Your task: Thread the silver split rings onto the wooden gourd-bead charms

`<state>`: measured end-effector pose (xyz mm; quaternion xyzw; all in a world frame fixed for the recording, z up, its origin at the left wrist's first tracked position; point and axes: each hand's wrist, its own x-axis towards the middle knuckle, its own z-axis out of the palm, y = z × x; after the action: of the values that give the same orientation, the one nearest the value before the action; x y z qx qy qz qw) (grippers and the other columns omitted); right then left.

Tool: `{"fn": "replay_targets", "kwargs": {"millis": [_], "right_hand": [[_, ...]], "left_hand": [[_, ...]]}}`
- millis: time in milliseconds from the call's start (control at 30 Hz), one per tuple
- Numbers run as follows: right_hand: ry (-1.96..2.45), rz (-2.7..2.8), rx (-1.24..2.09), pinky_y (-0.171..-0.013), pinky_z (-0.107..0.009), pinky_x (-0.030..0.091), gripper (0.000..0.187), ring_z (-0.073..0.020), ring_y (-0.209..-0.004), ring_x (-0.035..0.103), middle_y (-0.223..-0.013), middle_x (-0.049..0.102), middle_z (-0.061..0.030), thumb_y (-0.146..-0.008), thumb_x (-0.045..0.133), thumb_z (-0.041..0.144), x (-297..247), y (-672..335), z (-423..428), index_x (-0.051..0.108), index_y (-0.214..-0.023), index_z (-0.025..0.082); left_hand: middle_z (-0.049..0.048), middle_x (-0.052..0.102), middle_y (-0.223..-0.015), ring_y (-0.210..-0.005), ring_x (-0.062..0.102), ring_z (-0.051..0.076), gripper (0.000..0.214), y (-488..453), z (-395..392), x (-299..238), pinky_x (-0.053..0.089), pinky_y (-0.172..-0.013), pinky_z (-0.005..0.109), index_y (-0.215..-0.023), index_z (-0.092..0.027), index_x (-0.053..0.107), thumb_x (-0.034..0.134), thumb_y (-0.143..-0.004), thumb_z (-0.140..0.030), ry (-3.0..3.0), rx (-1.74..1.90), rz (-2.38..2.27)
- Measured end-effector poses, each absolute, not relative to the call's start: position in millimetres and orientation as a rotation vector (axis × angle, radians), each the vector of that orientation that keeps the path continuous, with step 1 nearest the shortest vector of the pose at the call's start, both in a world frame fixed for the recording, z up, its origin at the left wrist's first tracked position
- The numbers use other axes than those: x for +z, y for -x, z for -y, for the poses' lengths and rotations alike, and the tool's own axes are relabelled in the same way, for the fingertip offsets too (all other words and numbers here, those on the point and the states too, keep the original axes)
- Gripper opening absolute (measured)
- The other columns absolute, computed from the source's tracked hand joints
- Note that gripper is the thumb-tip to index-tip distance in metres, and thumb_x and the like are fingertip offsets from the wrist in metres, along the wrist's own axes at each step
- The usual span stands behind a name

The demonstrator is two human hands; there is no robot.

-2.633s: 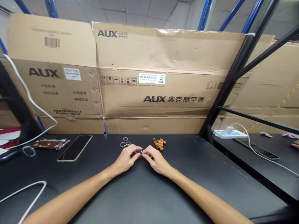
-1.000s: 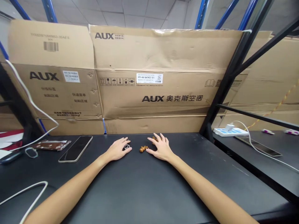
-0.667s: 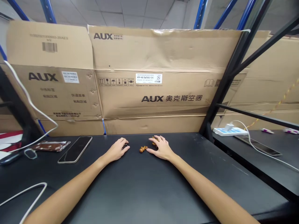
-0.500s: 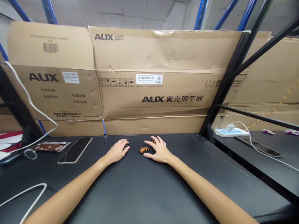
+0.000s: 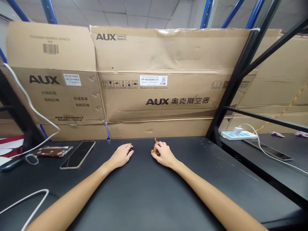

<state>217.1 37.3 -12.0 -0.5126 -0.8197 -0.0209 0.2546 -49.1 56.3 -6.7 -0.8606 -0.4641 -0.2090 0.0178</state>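
Note:
My left hand (image 5: 121,156) lies palm down on the black tabletop (image 5: 144,195), with its fingertips over a small dark-looking ring (image 5: 130,149), mostly hidden. My right hand (image 5: 162,154) is curled over a cluster of amber-brown beads (image 5: 155,151), and a thin strand of them (image 5: 155,140) sticks out beyond the fingers. A gap of bare tabletop separates my two hands. Both forearms are bare and stretch forward from the near edge.
A smartphone (image 5: 77,155) and a brown foil pouch (image 5: 52,151) lie to the left, with white cable (image 5: 36,191) nearby. Large AUX cardboard boxes (image 5: 154,96) stand behind the table. At right, a steel rack post (image 5: 231,89) stands before a lower bench with a power strip (image 5: 237,135).
My right hand has moved onto the beads and curled over them, so the pieces on the table are now largely covered. My left hand has stayed over the ring, which is more hidden than before.

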Motion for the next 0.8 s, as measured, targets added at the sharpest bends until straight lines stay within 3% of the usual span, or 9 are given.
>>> {"fn": "replay_targets", "kwargs": {"millis": [100, 167, 233, 367, 533, 700, 800], "right_hand": [[1.475, 2.151, -0.121, -0.087, -0.042, 0.039, 0.023, -0.0274, -0.11, 0.043, -0.119, 0.051, -0.0096, -0.081, 0.053, 0.036, -13.0, -224.7, -42.6, 0.058, -0.099, 0.022], [1.5, 2.15, -0.116, -0.094, -0.049, 0.034, 0.039, -0.0316, -0.122, 0.034, -0.134, 0.042, -0.0093, -0.081, 0.054, 0.04, -14.8, -228.7, -46.0, 0.053, -0.118, 0.026], [1.516, 2.212, -0.052, -0.098, -0.053, 0.029, 0.043, -0.0343, -0.129, 0.027, -0.143, 0.035, -0.0065, -0.085, 0.049, 0.043, -17.2, -231.3, -49.4, 0.049, -0.127, 0.031], [1.448, 2.294, -0.003, -0.099, -0.045, 0.033, 0.033, -0.029, -0.125, 0.036, -0.139, 0.043, -0.0048, -0.091, 0.04, 0.035, -21.5, -233.4, -54.2, 0.058, -0.118, 0.027], [1.368, 2.243, -0.081, -0.083, -0.034, 0.043, 0.025, -0.0199, -0.097, 0.052, -0.113, 0.057, -0.0066, -0.091, 0.04, 0.023, -22.1, -237.3, -55.5, 0.06, -0.106, 0.022], [1.349, 2.243, -0.071, -0.079, -0.033, 0.044, 0.023, -0.0187, -0.09, 0.053, -0.103, 0.058, -0.0064, -0.094, 0.039, 0.025, -20.5, -242.4, -55.4, 0.061, -0.1, 0.022], [1.355, 2.196, -0.087, -0.083, -0.036, 0.045, 0.023, -0.0215, -0.099, 0.052, -0.109, 0.057, -0.0081, -0.092, 0.043, 0.033, -19.7, -242.7, -53.5, 0.061, -0.103, 0.023]], "left_hand": [[0.0112, 0.058, -0.124, -0.118, 0.052, 0.025, 0.034, 49.0, -56.0, -6.2, 0.038, -0.102, 0.041, -0.114, -0.016, 0.057, 0.038, -0.093, -0.035, 2.675, -0.659, 1.448], [0.0115, 0.058, -0.125, -0.118, 0.051, 0.025, 0.034, 49.3, -56.5, -6.8, 0.037, -0.103, 0.042, -0.114, -0.016, 0.057, 0.039, -0.093, -0.036, 2.664, -0.644, 1.467], [0.0115, 0.057, -0.127, -0.121, 0.049, 0.026, 0.035, 49.8, -57.0, -8.1, 0.034, -0.105, 0.043, -0.115, -0.016, 0.056, 0.04, -0.092, -0.037, 2.64, -0.623, 1.503], [0.0113, 0.054, -0.13, -0.125, 0.045, 0.026, 0.038, 50.4, -57.4, -10.3, 0.032, -0.106, 0.045, -0.118, -0.017, 0.055, 0.038, -0.093, -0.04, 2.618, -0.597, 1.556], [0.0121, 0.055, -0.13, -0.124, 0.046, 0.026, 0.04, 51.4, -57.0, -6.6, 0.035, -0.105, 0.042, -0.118, -0.015, 0.056, 0.038, -0.093, -0.039, 2.646, -0.579, 1.528], [0.0119, 0.056, -0.128, -0.122, 0.049, 0.027, 0.04, 55.5, -55.1, 1.3, 0.037, -0.103, 0.041, -0.115, -0.016, 0.058, 0.041, -0.091, -0.042, 2.693, -0.573, 1.485], [0.011, 0.056, -0.129, -0.121, 0.05, 0.026, 0.041, 57.8, -54.3, 3.1, 0.038, -0.102, 0.039, -0.116, -0.017, 0.058, 0.041, -0.09, -0.044, 2.709, -0.596, 1.514]]}}
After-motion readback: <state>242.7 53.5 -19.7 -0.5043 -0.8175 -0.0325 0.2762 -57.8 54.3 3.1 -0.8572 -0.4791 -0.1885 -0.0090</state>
